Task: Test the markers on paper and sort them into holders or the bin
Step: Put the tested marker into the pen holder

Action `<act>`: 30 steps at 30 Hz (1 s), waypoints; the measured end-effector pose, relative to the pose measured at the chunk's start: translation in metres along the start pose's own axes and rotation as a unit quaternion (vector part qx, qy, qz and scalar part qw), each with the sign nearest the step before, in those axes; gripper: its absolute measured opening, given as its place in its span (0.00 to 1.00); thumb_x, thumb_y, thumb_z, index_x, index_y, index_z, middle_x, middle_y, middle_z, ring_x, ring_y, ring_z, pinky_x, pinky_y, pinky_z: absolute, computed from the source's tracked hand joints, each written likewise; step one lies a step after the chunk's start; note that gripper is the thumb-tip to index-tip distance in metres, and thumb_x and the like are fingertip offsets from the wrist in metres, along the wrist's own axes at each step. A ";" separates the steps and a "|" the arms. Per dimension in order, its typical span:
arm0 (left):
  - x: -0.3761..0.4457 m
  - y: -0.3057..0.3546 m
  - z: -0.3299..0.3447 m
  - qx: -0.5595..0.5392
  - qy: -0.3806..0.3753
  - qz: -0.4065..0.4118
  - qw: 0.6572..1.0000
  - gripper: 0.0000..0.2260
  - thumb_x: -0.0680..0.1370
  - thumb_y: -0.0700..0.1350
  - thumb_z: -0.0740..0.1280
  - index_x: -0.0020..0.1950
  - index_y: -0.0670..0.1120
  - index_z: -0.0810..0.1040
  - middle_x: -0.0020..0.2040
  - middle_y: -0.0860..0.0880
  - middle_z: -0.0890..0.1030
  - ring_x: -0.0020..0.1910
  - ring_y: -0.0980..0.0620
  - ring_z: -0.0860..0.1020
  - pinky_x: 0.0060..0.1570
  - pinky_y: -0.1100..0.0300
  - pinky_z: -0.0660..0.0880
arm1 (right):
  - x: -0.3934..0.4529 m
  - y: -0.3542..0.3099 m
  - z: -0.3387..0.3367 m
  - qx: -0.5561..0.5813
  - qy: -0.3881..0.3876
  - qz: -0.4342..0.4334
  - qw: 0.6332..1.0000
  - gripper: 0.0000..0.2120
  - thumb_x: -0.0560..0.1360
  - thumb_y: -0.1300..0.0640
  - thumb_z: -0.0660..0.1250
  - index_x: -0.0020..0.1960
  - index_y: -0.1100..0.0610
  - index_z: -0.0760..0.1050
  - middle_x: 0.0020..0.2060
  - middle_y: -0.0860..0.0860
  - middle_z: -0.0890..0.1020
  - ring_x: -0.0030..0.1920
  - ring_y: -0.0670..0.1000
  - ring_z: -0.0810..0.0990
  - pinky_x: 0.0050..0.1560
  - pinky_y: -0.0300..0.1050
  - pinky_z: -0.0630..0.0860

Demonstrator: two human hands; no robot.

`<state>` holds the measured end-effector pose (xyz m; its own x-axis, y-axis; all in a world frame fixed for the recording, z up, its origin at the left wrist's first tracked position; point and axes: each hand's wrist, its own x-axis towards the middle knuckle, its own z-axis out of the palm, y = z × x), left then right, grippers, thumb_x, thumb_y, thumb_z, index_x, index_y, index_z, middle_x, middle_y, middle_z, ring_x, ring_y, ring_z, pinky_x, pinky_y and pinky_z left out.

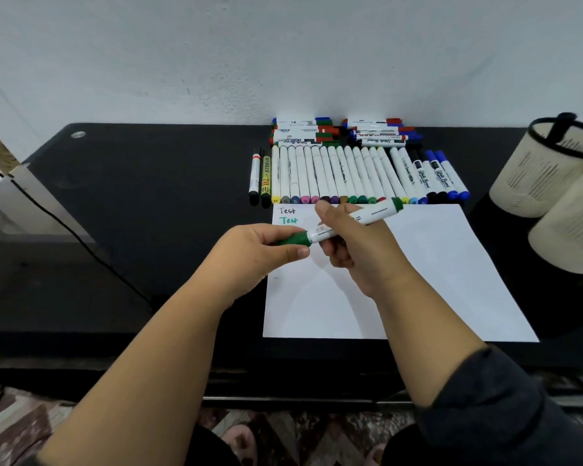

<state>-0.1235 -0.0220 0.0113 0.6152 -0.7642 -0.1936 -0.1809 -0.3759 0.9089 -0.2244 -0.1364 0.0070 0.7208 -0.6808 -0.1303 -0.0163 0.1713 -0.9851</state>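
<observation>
Person holds a green marker (pixel 357 218) over the paper (pixel 435 264), barrel tilted up to the right. Right hand (pixel 354 243) grips the white barrel, fingers curled round it. Left hand (pixel 260 250) pinches the green cap (pixel 293 239) at the marker's low end, thumb & fingers closed on it. Paper has "Test" written twice, black & green. Row of markers (pixel 350 174) lies just behind the paper; 2 mesh holders (pixel 552 196) sit at right on the black desk (pixel 148 196).

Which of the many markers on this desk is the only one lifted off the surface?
The green-capped marker. The right hand grips its white barrel above the paper while the left hand holds its green cap; all the others lie on the desk.
</observation>
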 end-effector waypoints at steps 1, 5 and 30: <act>0.000 0.000 0.000 -0.001 0.004 0.000 1.000 0.11 0.70 0.48 0.74 0.50 0.60 0.80 0.42 0.64 0.80 0.43 0.65 0.77 0.42 0.71 0.70 | 0.000 -0.001 -0.001 0.010 -0.006 0.000 1.000 0.16 0.77 0.52 0.65 0.31 0.56 0.74 0.22 0.53 0.74 0.22 0.47 0.65 0.26 0.38 0.61; 0.000 0.001 0.000 -0.027 0.006 0.003 1.000 0.09 0.70 0.47 0.74 0.46 0.58 0.81 0.42 0.56 0.83 0.41 0.59 0.78 0.47 0.64 0.75 | -0.001 -0.005 -0.002 0.028 0.011 0.008 1.000 0.17 0.78 0.55 0.62 0.31 0.57 0.75 0.22 0.54 0.75 0.22 0.47 0.65 0.26 0.38 0.61; -0.001 0.010 0.010 -0.047 -0.029 -0.016 0.998 0.08 0.73 0.42 0.71 0.38 0.55 0.81 0.35 0.53 0.84 0.35 0.60 0.80 0.42 0.66 0.75 | 0.007 0.009 0.007 0.138 0.091 0.063 0.984 0.13 0.77 0.65 0.56 0.34 0.56 0.66 0.21 0.49 0.71 0.19 0.46 0.64 0.23 0.35 0.59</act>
<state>-0.1342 -0.0301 0.0167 0.5731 -0.7831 -0.2415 -0.0883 -0.3520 0.9318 -0.2149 -0.1347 -0.0024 0.5884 -0.7538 -0.2924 0.1090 0.4323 -0.8951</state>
